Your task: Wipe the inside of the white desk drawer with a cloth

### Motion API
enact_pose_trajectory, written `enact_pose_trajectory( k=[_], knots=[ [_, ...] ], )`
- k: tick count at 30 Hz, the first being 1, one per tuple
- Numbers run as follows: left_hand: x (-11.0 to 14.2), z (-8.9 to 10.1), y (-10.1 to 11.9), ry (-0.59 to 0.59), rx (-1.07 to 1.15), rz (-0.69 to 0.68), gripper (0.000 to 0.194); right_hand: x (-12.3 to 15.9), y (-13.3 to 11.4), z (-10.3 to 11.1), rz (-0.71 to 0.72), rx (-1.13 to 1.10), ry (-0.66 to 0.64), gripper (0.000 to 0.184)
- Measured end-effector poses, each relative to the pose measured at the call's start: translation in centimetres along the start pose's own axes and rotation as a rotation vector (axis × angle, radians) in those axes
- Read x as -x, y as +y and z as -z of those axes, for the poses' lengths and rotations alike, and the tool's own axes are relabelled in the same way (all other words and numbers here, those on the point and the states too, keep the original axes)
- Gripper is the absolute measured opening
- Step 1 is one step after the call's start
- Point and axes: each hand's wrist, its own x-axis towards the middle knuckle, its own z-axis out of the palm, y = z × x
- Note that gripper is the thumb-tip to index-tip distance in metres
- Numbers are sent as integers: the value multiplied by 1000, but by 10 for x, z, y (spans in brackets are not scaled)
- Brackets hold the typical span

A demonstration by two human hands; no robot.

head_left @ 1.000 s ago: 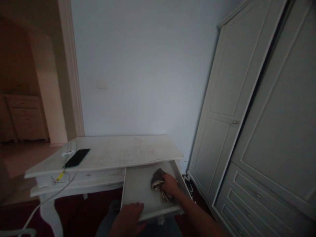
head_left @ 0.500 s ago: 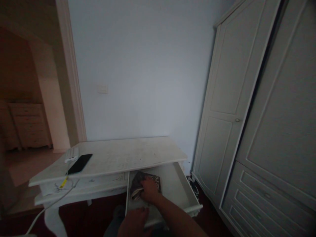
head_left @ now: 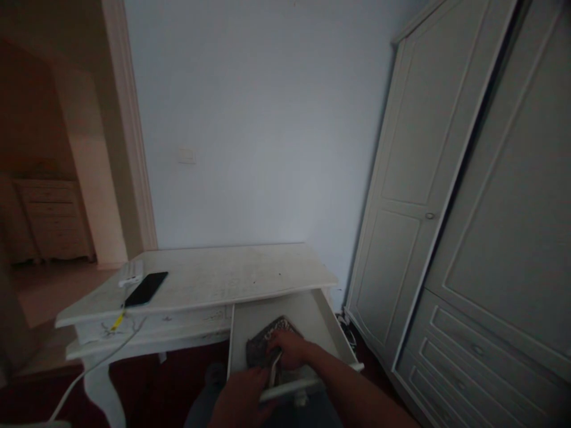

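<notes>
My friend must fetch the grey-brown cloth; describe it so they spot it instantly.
Find the long white table against the pale blue wall; its pulled-out white drawer is at the right. Inside, partly covered by the right hand, is the grey-brown fabric cloth. Unlike the flat, black, rectangular phone on the table, it is soft, with a light pattern.

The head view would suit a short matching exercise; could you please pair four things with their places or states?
Things:
1. Grey cloth
2. Phone
3. Drawer
4. Switch plate

Places or states:
A. Pulled open
B. Mounted on the wall
C. Under the fingers of the right hand
D. Lying on the tabletop

Right pairs: 1-C, 2-D, 3-A, 4-B.
</notes>
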Motion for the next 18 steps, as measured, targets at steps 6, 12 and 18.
enact_pose_trajectory(
  k=[6, 12, 18],
  knots=[
    [-1, -16, -8, -18, -24, 34, 60, 35, 31, 22, -359, 89, 175, 56],
    [-11, -13, -11, -94, -57, 25, 64, 41, 46, 24, -714, 170, 346, 75],
    [-23, -1, -7, -213, -124, 42, 63, 1, 34, 6, -804, 158, 433, 79]
  ],
)
